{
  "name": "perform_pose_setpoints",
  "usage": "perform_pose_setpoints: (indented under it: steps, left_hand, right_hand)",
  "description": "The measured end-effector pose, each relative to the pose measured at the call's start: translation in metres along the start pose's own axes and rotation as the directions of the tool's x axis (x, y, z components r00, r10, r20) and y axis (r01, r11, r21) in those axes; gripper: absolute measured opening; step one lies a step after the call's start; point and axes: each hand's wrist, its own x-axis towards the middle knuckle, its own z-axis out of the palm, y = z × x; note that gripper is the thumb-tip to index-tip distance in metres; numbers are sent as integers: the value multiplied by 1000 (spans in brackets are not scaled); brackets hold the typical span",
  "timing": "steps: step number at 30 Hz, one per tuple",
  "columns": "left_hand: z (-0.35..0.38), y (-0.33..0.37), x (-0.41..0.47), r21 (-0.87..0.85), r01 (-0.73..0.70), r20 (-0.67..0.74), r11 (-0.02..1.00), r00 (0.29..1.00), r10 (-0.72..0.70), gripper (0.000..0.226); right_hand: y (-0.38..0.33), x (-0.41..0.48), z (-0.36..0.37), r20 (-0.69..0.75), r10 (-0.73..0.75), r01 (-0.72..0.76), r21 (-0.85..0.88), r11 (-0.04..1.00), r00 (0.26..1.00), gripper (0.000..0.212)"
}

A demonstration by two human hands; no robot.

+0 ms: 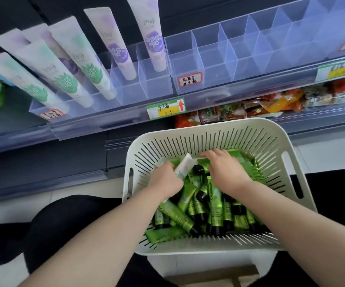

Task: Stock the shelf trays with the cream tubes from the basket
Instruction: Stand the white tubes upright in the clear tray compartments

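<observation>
My left hand fingers grip a white tube inside the basket, long axis toward the empty trays beyond its far rim; right hand fingers curl, grip unclear

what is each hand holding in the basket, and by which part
Left hand grips a white tube near its lower end. Right hand rests on green tubes; grip unclear.

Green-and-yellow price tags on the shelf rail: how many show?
2. One green-and-yellow price tag at mid-rail, the other at the right edge; more may lie out of view.
</observation>
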Motion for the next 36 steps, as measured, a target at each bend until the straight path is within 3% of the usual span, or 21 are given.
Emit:
perform_pose_setpoints:
  steps: [6,9,11,13,15,17,21,23,26,30,36]
  left_hand:
    - [9,10,-11,-416,31,104,909,994,14,28]
    - [12,12,-15,-486,23,175,874,982,72,30]
    - [15,10,-17,-498,-19,160,867,981,114,33]
    - [15,4,-16,-358,-105,-8,928,994,109,45]
    - [14,-4,-13,-68,-82,-147,994,986,71,56]
    - [15,-8,-11,105,62,-99,993,994,-51,60]
    - [20,-12,-9,205,197,-47,959,980,-191,45]
    - [17,-11,-7,223,204,-65,953,979,-194,43]
    - [14,-4,-4,340,168,24,925,982,-188,19]
    - [21,0,-1,481,170,46,860,975,-219,42]
    - [18,-10,-4,267,283,-33,921,958,-284,43]
  right_hand:
    - [-5,0,1,108,94,-128,371,920,990,53]
    - [-7,-2,-3,52,134,-141,550,823,990,28]
    - [-7,-3,-8,-14,118,-91,548,831,993,9]
    - [-8,-4,-10,-22,80,-59,492,869,997,13]
    - [-9,-5,-12,-21,75,-57,455,889,997,20]
    - [-8,-7,-13,-36,78,-55,432,900,996,24]
    - [-5,-8,-12,-61,59,-31,390,920,996,25]
    - [-6,-7,-10,-58,38,-14,374,927,998,24]
    - [-8,-7,-8,-48,-3,20,357,934,999,24]
    - [-5,-8,-8,-49,-27,42,337,940,998,24]
    - [-4,-7,-6,-50,-28,43,332,942,998,21]
